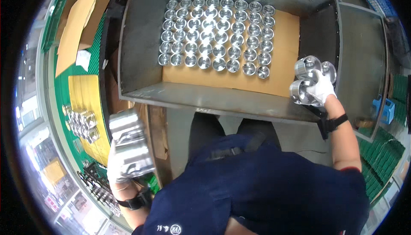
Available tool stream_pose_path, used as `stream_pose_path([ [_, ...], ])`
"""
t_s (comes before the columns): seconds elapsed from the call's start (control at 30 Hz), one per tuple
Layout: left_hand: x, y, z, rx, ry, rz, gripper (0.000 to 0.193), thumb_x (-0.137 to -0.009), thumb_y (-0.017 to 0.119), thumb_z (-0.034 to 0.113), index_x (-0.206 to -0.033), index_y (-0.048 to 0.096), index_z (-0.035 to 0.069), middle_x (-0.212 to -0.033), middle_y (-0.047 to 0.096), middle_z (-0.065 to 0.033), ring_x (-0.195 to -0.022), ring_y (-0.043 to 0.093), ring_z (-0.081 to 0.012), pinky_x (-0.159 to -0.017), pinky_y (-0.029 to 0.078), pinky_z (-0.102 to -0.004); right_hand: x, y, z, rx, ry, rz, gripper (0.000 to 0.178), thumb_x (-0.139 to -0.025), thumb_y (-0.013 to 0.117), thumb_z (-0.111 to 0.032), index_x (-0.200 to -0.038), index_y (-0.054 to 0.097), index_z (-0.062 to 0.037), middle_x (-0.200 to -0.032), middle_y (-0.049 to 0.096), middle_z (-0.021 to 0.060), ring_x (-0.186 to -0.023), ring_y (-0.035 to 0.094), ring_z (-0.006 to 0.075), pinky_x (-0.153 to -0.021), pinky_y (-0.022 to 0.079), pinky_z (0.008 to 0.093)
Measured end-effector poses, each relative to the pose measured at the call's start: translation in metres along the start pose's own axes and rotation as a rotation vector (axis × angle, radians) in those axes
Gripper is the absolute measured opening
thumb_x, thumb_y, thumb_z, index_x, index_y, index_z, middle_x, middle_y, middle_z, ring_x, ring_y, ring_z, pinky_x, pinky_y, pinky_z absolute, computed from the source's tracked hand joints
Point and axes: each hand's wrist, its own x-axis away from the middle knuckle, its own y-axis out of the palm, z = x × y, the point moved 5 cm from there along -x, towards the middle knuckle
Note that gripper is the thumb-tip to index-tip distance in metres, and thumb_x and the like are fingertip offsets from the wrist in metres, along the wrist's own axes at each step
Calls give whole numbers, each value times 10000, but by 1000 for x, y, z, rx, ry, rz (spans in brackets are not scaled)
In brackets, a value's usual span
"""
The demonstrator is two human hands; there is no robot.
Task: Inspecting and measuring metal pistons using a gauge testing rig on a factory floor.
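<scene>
My right hand (322, 87), in a white glove, is closed around a cluster of shiny metal pistons (305, 67) at the right end of the grey metal box (222, 100). Its fingers reach in among them. On the left, outside the box, my gloved left hand (114, 166) grips more pistons (132, 151), lying sideways and slightly blurred. Part of that hand is hidden behind them. Inside the box, many pistons (205, 36) stand in rows on a brown cardboard sheet (284, 42), their hollow ends facing up.
At the left, a yellow board (85, 91) on a green surface carries another group of pistons (83, 123). Dark metal parts (96, 179) lie below it. Cardboard (77, 34) leans at the upper left. A blue plastic item (385, 110) and green ridged mats (381, 162) are on the right.
</scene>
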Motion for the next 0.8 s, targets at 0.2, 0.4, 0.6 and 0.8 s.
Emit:
stream_pose_path([
  [0.2, -83, 141, 13, -485, 143, -247, 679, -726, 796, 130, -1336, 527, 1, -1248, 628, -149, -1128, 628, -246, -961, 524, -361, -42, 32, 4, -163, -13, -60, 792, -728, 767, -372, -1411, 490, -83, -1312, 581, 266, -1222, 580, 392, -1045, 488, 402],
  [0.4, -162, 230, -5, -1100, 500, -284, 620, -652, 784, 139, -1242, 600, 96, -1270, 526, -261, -1091, 600, -424, -925, 527, -454, -83, 49, 14, -201, 41, -238, 782, -710, 788, -306, -1403, 504, -82, -1245, 640, 249, -1181, 617, 365, -1034, 490, 380],
  [0.6, -206, 289, -46, -1218, 394, -302, 614, -641, 821, 159, -1219, 614, 141, -1309, 504, -271, -1094, 614, -432, -910, 553, -438, -229, 86, 25, -36, -65, -257, 765, -730, 786, -314, -1413, 504, -117, -1238, 645, 240, -1139, 641, 363, -1002, 514, 395],
  [0.8, -217, 343, -88, -1156, 236, -386, 659, -603, 825, 156, -1216, 590, 120, -1334, 478, -285, -1114, 598, -454, -913, 552, -458, -400, 95, 10, 38, -52, -197, 744, -786, 734, -301, -1472, 453, -231, -1331, 582, 258, -1216, 592, 411, -1061, 477, 444],
])
